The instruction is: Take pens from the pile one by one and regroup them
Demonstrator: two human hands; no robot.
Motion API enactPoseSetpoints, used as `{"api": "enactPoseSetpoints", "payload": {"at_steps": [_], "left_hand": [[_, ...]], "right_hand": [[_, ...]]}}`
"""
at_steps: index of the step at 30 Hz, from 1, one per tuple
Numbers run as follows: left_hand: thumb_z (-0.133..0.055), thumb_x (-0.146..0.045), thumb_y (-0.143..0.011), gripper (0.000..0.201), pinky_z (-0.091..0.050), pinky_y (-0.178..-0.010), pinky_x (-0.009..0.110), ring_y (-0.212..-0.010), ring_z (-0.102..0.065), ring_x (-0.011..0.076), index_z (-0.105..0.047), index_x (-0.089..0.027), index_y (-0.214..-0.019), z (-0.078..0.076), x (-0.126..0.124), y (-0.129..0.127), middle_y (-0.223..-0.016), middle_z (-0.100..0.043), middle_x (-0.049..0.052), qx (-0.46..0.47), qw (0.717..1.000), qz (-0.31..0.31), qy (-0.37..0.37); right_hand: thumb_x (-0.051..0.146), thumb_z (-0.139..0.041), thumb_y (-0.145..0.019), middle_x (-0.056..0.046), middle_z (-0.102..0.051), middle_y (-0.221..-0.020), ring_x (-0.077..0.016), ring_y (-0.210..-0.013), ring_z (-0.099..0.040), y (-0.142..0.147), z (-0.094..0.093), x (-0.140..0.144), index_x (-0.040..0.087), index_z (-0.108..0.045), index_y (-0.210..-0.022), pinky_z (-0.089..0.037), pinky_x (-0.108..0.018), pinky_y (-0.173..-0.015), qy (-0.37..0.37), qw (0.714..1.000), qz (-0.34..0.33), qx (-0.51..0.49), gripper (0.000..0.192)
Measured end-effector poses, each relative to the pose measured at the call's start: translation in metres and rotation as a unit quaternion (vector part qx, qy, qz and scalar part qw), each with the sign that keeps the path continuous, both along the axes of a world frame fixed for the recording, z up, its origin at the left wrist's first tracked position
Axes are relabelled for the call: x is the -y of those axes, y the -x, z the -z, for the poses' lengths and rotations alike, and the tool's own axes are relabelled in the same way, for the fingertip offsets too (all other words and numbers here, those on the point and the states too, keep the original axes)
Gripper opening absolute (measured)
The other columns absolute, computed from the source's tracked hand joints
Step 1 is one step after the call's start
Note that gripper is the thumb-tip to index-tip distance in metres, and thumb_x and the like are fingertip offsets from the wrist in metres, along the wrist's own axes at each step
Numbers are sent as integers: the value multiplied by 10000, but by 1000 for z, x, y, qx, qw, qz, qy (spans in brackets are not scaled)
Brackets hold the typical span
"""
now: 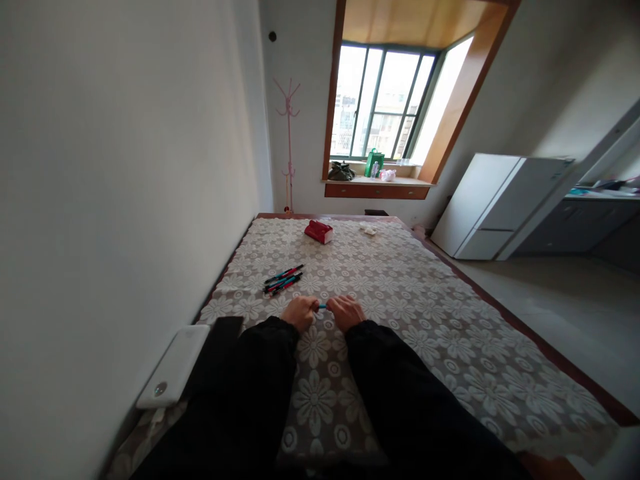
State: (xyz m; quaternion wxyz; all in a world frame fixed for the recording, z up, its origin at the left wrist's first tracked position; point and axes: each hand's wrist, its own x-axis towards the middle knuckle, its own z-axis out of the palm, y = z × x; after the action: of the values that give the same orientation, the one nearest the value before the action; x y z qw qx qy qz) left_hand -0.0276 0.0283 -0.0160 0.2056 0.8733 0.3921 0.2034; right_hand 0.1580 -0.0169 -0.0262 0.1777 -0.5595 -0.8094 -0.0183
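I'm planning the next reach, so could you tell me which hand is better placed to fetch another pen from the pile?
Probably the left hand: the pile lies ahead and left, nearer it than the right hand. Both hands grip a blue pen.

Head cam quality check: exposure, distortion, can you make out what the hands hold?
Head view: window blown out, room dim; wide-angle bends walls, edges stretched; left hand and right hand small, gripping a blue pen, detail soft.

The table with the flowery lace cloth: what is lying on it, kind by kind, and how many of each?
Blue pen held between left hand and right hand: 1
Loose pile of red, blue and black pens: 1 pile, single pens too small to count
Red pouch: 1
White crumpled scrap: 1
White flat box at the table's left edge: 1
Total: 5 entries
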Motion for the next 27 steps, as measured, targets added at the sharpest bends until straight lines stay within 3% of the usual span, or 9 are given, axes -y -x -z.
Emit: {"api": "enactPoseSetpoints", "payload": {"at_steps": [4, 10, 15, 19, 22, 27], "left_hand": [[-361, -298, -908, 368, -376, -620, 254, -640, -559, 148, -672, -190, -744, -1, 1, 0, -659, -645, 31, -3, 1000, -8, 18], [-553, -327, -839, 238, -424, -757, 264, -760, -591, 152, -635, -219, -1035, -5, 5, 2, -831, -688, 21, 64, 998, -7, -14], [-550, -361, -856, 203, -417, -807, 277, -831, -586, 165, -675, -222, -934, -8, 7, 2, -835, -684, 30, 40, 998, -24, -31], [-455, -415, -904, 327, -399, -815, 285, -865, -568, 181, -699, -211, -828, -7, 7, 2, -807, -685, 52, -1, 999, -26, -48], [-410, -423, -922, 378, -396, -818, 288, -858, -566, 181, -698, -214, -792, -7, 6, 2, -805, -683, 53, -7, 998, -27, -63], [-566, -427, -839, 265, -411, -804, 270, -854, -577, 169, -668, -244, -1002, -6, 6, 3, -900, -689, 24, 48, 997, -8, -54]], "right_hand": [[262, -423, -949, -83, -631, -885, -212, -908, -508, -2, -4, 1, 209, -615, -884, -290, -318, -829, -4, 1000, -7, -5, 209], [268, -466, -935, -56, -649, -977, -197, -948, -528, -9, -6, 4, 223, -575, -1041, -306, -301, -833, 6, 999, 24, -36, 159], [367, -441, -945, -45, -656, -1018, -195, -957, -536, -9, -4, 5, 249, -589, -1056, -323, -296, -832, 20, 999, 17, -36, 219], [341, -412, -961, -52, -660, -946, -193, -935, -535, -10, -4, 4, 242, -627, -949, -310, -309, -851, 7, 999, 28, -37, 237], [342, -467, -941, -43, -654, -972, -186, -949, -535, -11, -4, 4, 249, -618, -972, -305, -302, -856, 0, 999, 20, -35, 179], [302, -493, -927, -36, -659, -997, -176, -945, -555, -12, -2, 3, 235, -589, -1012, -318, -285, -831, 10, 998, 34, -56, 145]]}}
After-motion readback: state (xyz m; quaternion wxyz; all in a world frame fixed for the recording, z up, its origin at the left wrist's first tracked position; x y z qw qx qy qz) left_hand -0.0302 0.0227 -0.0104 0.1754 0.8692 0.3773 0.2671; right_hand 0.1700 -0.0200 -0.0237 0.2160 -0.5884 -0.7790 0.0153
